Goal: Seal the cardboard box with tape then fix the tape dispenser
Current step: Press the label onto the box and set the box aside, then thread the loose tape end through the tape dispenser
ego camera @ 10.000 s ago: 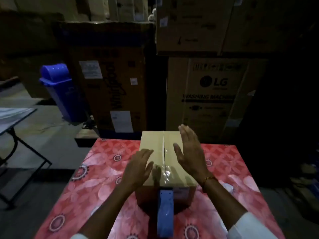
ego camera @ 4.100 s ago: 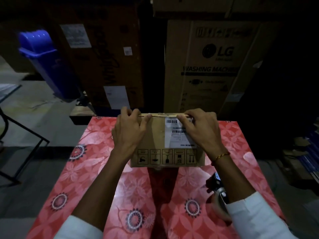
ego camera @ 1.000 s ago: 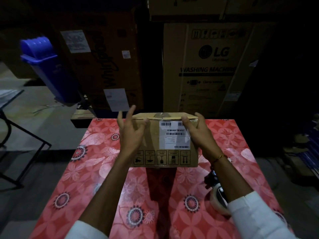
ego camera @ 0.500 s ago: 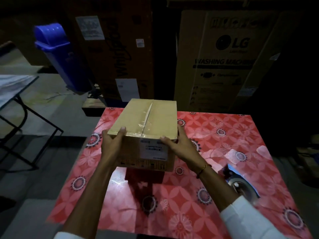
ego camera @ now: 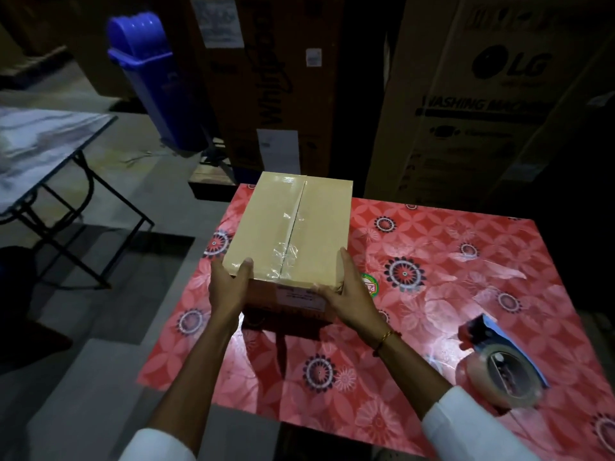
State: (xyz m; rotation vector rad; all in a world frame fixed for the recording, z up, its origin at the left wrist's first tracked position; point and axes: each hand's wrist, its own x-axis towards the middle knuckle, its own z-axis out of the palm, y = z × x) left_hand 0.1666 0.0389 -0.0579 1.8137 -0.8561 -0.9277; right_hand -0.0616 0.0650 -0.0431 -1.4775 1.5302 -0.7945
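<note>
1. At the table's near right edge: one tape dispenser (ego camera: 499, 367), blue frame, clear roll, lying apart from both hands.
2. Mid-table: left hand (ego camera: 229, 287) and right hand (ego camera: 349, 294) clasp the near corners of one cardboard box (ego camera: 293, 227), fingers wrapped against its sides, thumbs on top.
3. Box top: flaps closed, clear tape along the centre seam; it sits at the far left of the red floral table (ego camera: 449, 261).

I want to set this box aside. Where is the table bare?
Bare cloth lies between the cardboard box and the tape dispenser, and behind the dispenser to the table far edge. The left edge by the box is crowded.
</note>
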